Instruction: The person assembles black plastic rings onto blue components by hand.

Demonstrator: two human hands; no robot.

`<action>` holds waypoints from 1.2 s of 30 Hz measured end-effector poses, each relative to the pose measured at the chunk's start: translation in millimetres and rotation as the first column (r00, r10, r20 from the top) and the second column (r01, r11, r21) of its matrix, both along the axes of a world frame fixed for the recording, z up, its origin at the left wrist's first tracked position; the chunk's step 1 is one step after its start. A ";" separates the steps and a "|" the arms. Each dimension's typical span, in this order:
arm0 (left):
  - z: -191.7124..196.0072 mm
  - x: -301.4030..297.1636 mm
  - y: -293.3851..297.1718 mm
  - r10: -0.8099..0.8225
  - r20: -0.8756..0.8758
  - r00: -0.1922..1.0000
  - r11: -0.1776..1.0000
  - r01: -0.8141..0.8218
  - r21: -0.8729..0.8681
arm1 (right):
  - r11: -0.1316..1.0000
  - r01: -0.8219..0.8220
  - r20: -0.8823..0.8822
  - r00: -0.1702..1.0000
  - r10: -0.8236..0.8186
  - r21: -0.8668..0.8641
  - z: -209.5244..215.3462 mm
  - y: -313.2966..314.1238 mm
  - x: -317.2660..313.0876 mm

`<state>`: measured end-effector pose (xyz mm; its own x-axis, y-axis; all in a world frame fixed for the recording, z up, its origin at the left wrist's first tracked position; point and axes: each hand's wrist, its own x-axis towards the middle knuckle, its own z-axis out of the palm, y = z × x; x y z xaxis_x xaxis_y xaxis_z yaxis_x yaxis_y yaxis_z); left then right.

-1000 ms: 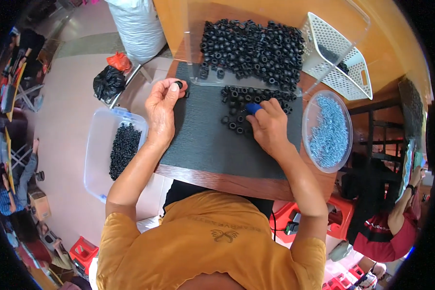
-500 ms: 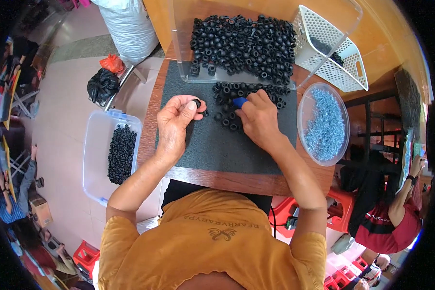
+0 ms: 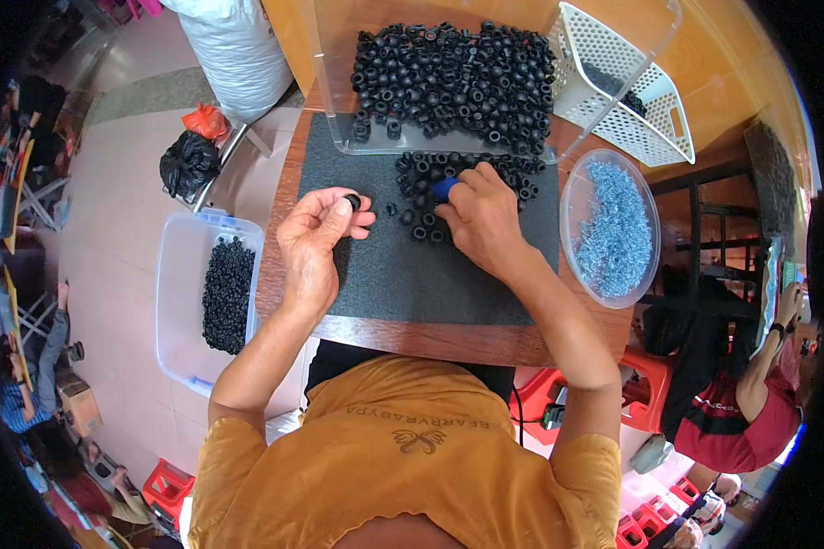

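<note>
Overhead: two bare hands at a round wooden worktop (image 3: 288, 197), sorting small black rubber rings on a dark foam mat (image 3: 412, 274).

Left hand (image 3: 316, 242) raised just above mat's left edge, fingers (image 3: 343, 209) pinched shut on one black ring (image 3: 352, 199), ring's hole facing roughly up toward camera. Right hand (image 3: 481, 220) to the right, knuckles up, curled around a small blue tool (image 3: 444, 188); grip closed on it, tip hidden. Loose cluster of rings (image 3: 430, 178) lying touching right hand's fingertips, up and right of held ring, so right hand nearer. Behind cluster: clear tray (image 3: 339, 137) heaped w/ black rings. Right of mat: clear oval tub (image 3: 572, 238) of pale blue bits; white perforated basket (image 3: 655, 101) beyond. On floor at left: clear box (image 3: 178, 274) part-filled w/ black rings; black bag (image 3: 188, 165), orange bag (image 3: 206, 119). No labels or signs legible.
</note>
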<state>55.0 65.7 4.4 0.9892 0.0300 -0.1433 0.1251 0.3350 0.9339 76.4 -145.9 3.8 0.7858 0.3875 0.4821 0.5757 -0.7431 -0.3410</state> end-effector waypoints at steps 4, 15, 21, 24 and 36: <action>1.5 -6.4 1.1 -0.026 -0.022 0.999 1.000 0.026 -0.012 | 0.998 0.058 -0.056 0.997 -0.059 -0.023 2.1 -0.8 -5.4; 1.9 -26.8 -8.7 -0.176 -0.072 0.982 0.977 0.165 -0.134 | 0.991 0.083 0.063 0.995 -0.077 -0.103 -2.5 2.7 -6.6; -2.0 -33.1 -12.7 -0.214 -0.024 0.976 0.971 0.210 -0.118 | 0.917 0.089 -0.294 0.955 0.032 0.389 40.5 13.0 -37.6; 0.5 -35.1 -16.0 -0.231 -0.009 0.973 0.964 0.228 -0.141 | 0.881 0.100 -0.366 0.926 0.087 0.462 49.8 22.8 -46.1; -0.8 -47.8 -15.8 -0.258 0.106 0.960 0.960 0.267 -0.085 | 0.651 0.378 -0.709 0.601 0.368 0.658 53.8 26.4 -51.1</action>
<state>7.2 49.9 3.6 0.9694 -0.2420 -0.0400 0.1354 0.3919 0.9100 25.3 -119.5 57.5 0.9582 0.2219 -0.1808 -0.1750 -0.0457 -0.9835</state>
